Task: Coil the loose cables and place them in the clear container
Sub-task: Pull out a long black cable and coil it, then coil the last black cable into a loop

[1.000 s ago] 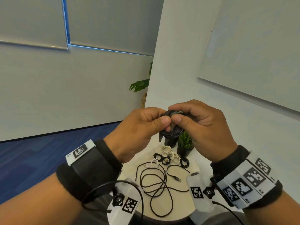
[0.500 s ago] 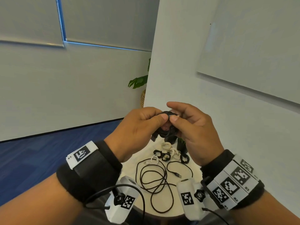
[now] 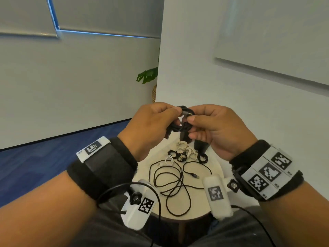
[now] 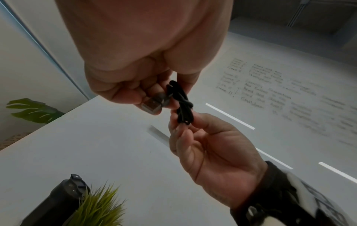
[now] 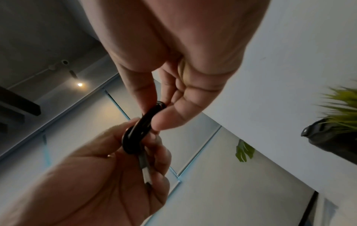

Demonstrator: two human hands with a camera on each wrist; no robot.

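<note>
Holding a small black coiled cable up in the air between both hands, above the round table, is what we see here. Left hand has its fingers curled, thumb and forefinger pinching the left side of the coil; from the left wrist view we see its fingertips also clamped on a grey USB plug at the cable's end. Right hand pinches the right side of the same coil, thumb on the near face, fingers curled behind; the right wrist view shows the thumb and forefinger squeezing the black loop edge-on. We cannot tell how many turns the coil has. On the table below, a loose black cable lies in sprawling loops near the front edge, one plug end pointing right. Behind it we see several small coiled bundles, black ones and white ones, lying close together. A black pot sits just behind those, mostly hidden by the right hand; the left wrist view shows green grass-like leaves and a dark object beside them. We cannot make out a clear container in any view.
</note>
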